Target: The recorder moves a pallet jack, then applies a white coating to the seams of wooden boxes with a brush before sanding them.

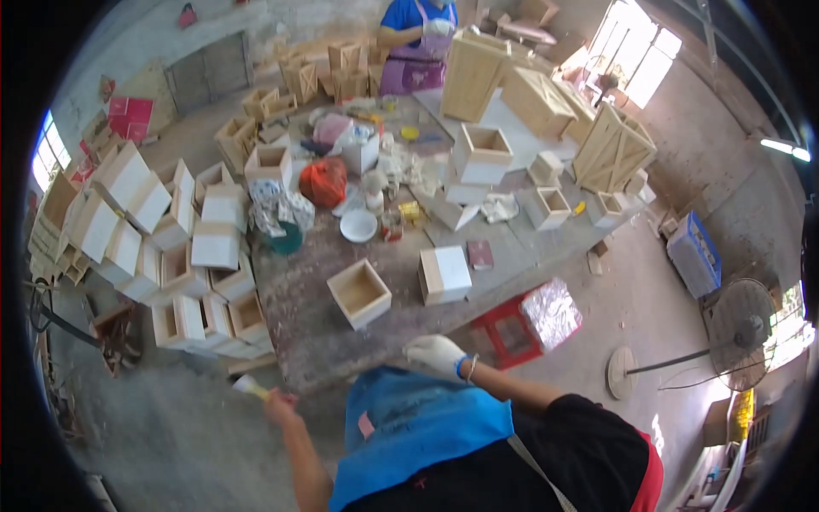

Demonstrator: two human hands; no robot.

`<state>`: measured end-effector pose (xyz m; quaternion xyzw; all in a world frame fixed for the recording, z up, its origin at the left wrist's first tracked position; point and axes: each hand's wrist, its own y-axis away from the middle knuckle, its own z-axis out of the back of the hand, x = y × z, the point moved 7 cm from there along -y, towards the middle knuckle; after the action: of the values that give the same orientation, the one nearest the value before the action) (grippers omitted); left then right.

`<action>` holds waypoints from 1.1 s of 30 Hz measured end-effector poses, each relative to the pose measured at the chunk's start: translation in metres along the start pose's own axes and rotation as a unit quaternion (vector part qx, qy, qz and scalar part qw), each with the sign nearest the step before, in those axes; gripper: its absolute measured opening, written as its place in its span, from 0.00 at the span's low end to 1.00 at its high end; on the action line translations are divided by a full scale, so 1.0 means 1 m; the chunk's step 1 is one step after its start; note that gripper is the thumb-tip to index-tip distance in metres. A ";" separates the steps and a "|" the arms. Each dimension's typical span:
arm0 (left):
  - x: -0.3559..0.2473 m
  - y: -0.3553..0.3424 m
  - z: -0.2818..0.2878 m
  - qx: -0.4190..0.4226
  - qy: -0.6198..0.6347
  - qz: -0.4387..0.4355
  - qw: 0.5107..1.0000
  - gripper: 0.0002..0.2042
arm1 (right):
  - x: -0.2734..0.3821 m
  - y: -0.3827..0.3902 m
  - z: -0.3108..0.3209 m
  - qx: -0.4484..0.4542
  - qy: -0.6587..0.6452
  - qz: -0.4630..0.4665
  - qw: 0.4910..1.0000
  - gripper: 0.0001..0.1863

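Grasping a brush, the left hand holds it at the left, off the near corner of the table; I note its head pointing outward, presumably to keep it off the blue apron. White-gloved, the right hand is beside the near edge; I cannot tell whether its fingers are closed or touching anything. Nearest it stand an open wooden box and, to the right, a white-faced box, set apart, likely for access. Left, stacked boxes apparently save room.

A blue apron covers a red-edged black top; a white glove covers the right hand.
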<state>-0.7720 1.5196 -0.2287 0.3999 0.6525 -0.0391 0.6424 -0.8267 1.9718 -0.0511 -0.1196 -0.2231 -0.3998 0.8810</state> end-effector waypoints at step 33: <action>-0.074 0.109 0.005 0.010 -0.032 -0.007 0.999 0.09 | -0.048 -0.007 0.020 0.103 -0.391 -0.185 0.895 0.16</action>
<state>-0.7164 1.5559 -0.1142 0.4002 0.6342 -0.0629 0.6585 -0.8660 2.0063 -0.0567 -0.1314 -0.6080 -0.4515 0.6397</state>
